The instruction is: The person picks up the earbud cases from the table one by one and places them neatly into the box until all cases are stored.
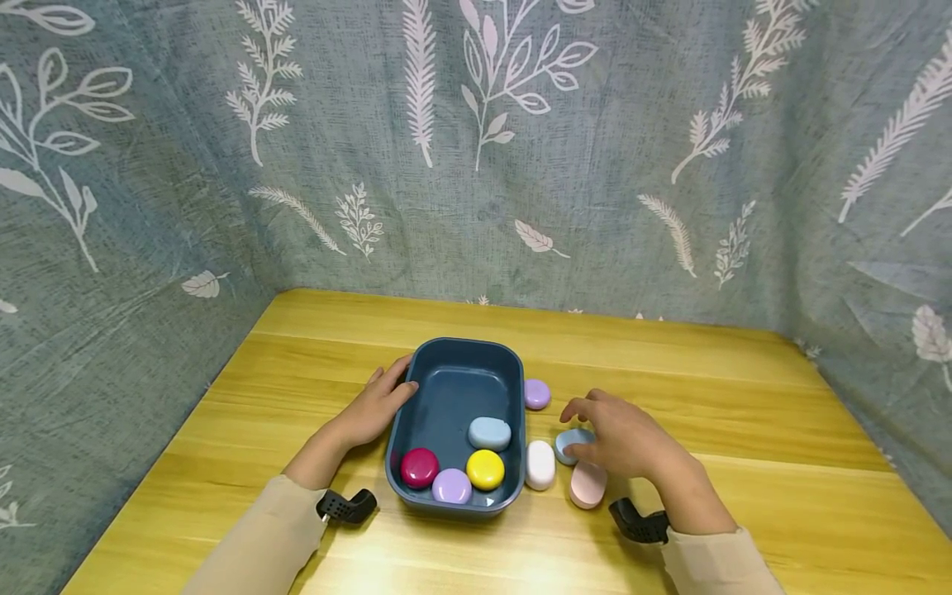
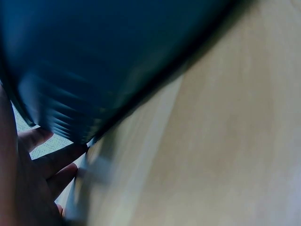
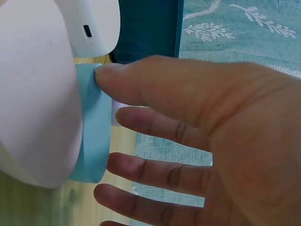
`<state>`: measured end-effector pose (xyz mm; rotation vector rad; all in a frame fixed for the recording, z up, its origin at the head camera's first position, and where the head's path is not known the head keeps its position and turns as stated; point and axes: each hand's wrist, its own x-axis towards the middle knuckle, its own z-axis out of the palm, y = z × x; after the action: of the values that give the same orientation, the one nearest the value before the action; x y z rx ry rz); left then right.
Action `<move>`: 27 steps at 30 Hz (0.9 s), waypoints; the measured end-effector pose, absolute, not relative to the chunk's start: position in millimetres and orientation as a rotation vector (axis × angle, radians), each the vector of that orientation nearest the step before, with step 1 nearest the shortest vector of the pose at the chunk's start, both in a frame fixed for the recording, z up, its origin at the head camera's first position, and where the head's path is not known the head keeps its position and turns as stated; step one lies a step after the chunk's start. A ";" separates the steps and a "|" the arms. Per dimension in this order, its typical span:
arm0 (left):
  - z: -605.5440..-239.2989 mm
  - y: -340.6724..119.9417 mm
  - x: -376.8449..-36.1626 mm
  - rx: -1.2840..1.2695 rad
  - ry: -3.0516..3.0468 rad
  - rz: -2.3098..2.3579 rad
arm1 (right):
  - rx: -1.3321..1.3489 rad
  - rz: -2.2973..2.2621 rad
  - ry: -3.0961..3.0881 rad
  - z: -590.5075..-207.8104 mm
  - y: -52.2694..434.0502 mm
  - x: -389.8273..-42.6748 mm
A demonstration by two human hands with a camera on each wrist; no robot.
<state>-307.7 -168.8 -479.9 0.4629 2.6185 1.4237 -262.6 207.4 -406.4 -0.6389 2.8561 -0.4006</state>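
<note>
Inside a dark blue open bin [image 1: 464, 355] lie a light-blue oval case [image 1: 489, 434] and round pieces in magenta [image 1: 420, 468], lilac [image 1: 451, 487] and yellow [image 1: 485, 469]. My left hand [image 1: 375, 409] holds the bin's left wall, its thumb over the rim and its fingers outside. To the right of the bin, my right hand [image 1: 621, 434] hovers with spread fingers around a second light-blue oval case [image 3: 94, 132]. In the right wrist view the thumb tip overlaps that case's top edge, while the fingertips stand beside its face. A pale pink case [image 3: 40, 94] sits directly in front of it.
A white oval case [image 1: 540, 464] with a small port stands beside the bin's right wall. Farther back, a lilac round piece [image 1: 537, 394] lies close to that same wall. Patterned grey-green cloth [image 1: 461, 231] hangs along the back and sides of the wooden table [image 1: 706, 372].
</note>
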 end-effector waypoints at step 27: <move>-479.4 -169.0 -308.5 0.468 2.625 1.419 | -0.576 -0.382 2.836 -411.4 200.0 -260.2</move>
<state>-308.5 -169.0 -479.4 0.4677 2.6249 1.4192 -260.2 200.0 -411.4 -0.5760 2.8359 -0.3816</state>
